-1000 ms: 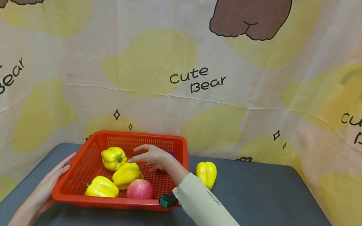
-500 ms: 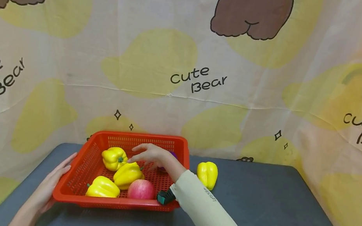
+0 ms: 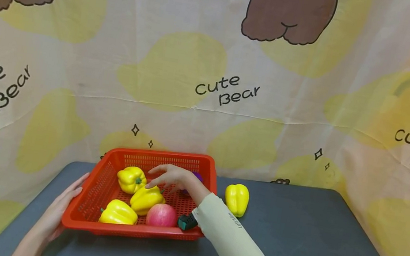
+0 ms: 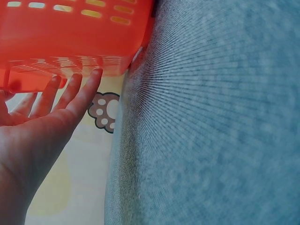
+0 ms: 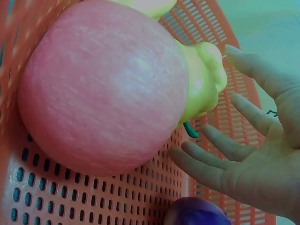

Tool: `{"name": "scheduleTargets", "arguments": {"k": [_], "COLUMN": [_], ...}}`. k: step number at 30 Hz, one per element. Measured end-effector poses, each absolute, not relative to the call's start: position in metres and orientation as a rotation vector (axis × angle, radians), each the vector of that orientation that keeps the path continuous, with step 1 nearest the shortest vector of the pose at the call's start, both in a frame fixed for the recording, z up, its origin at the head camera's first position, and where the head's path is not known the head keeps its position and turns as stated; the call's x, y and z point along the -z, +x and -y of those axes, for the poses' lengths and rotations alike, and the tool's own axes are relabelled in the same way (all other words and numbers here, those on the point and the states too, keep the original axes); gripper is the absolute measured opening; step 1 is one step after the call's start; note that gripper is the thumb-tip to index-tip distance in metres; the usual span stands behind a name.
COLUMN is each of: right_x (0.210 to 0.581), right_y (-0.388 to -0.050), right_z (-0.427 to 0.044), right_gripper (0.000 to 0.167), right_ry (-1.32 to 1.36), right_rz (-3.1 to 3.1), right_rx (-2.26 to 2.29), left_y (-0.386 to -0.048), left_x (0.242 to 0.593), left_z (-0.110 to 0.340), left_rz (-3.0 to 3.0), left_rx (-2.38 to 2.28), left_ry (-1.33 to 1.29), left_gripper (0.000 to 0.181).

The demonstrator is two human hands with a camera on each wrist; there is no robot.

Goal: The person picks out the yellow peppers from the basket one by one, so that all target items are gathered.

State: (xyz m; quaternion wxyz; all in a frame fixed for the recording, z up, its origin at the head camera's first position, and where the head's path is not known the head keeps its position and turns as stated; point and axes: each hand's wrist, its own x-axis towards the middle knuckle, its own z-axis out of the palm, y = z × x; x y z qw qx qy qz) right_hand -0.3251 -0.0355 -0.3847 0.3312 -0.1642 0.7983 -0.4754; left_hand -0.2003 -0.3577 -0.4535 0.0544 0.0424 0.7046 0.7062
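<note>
A red perforated basket [image 3: 162, 153] holds three yellow bell peppers, one at the back [image 3: 131, 180], one in the middle [image 3: 146, 201] and one at the front left [image 3: 119, 213]. A pink-red apple [image 3: 162, 216] lies at its front; it looks large in the right wrist view. My left hand [image 3: 55, 214] touches the basket's left side with straight fingers. Over the basket, my right hand [image 3: 177, 178] spreads its fingers with nothing held, close to the middle pepper. Beneath that wrist is a rounded purple thing [image 5: 194, 213], partly hidden in the head view.
Another yellow bell pepper [image 3: 236, 200] stands on the dark grey table [image 3: 293, 231], just right of the basket. A patterned cloth [image 3: 174, 69] hangs behind and on both sides. A black and green device [image 3: 187, 222] sits under my right wrist.
The head view has shifted slightly, so the scene sits a little further right. Both hands keep nearly the same pose; the right fingertips are slightly nearer the middle pepper.
</note>
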Motion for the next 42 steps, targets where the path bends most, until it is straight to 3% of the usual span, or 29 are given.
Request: {"name": "scheduleTargets", "arguments": {"k": [14, 42], "right_x": [0.3889, 0.3838], "right_y": [-0.3271, -0.3240], "right_z": [0.0364, 0.0338], "right_gripper": [0.050, 0.055], "right_ry": [-0.411, -0.461], "right_rz": [-1.985, -2.026], "right_rx": [1.147, 1.113], "left_y": [-0.1986, -0.1990], "left_x": [0.4549, 0.4534], "left_z": [0.3597, 0.3574], "left_rz": [-2.123, -2.119], "left_rx": [-2.161, -2.168], "left_ry": [0.181, 0.168], "left_gripper": [0.064, 0.065]}}
